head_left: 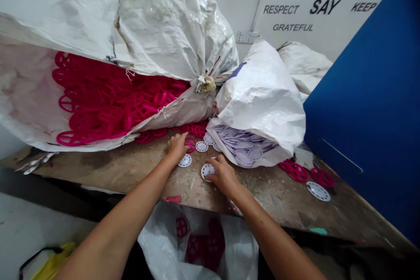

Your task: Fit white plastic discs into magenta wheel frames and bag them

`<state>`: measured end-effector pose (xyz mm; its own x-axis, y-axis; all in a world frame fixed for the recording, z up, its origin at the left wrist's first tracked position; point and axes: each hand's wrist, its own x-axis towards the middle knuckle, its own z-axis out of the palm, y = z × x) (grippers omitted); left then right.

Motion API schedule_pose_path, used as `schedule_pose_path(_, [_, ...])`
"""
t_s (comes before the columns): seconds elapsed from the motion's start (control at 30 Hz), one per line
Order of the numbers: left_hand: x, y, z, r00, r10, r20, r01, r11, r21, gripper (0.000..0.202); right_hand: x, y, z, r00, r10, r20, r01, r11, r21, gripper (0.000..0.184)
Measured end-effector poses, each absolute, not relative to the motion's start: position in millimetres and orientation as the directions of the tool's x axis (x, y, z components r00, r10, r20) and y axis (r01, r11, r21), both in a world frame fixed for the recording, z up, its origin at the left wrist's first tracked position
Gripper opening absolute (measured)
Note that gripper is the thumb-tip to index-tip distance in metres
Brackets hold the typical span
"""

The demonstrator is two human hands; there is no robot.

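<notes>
My left hand (178, 145) is closed at the left edge of a small pink spoked wheel (190, 144), its fingers partly hidden behind the back of the hand. Just below it lies a white disc with slots round its rim (184, 160). Between thumb and fingers, my right hand (226, 175) pinches another white slotted disc (207, 170) at the tabletop. More white discs (201, 146) lie between the hands and the mouth of a white sack (262, 92), which is filled with such discs.
A big open sack (170, 26) at the left spills pink wheels (124, 100). Below the table edge, an open white bag (160, 236) holds pink wheels. Pink wheels (297, 172) and a white disc (318, 191) lie on the worn table (262, 201) beside a blue panel (367, 118).
</notes>
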<state>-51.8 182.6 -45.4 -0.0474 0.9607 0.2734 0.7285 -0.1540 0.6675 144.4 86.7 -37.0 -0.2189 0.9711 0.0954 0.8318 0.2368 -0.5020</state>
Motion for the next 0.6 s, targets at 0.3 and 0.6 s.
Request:
schedule_pose_path(0.3, [-51, 85, -38, -0.115, 0.968, 0.225, 0.441, -0.153, 0.884, 0.018, 152, 51, -16, -0.011, 0.989, 0.145, -0.029, 0.144, -0.989, 0.022])
schedule_pose_path(0.6, [-20, 14, -24, 0.056, 0.982, -0.178, -0.366, 0.186, 0.912, 0.042, 130, 35, -30, -0.006, 0.982, 0.191, 0.071, 0.191, -0.979, 0.029])
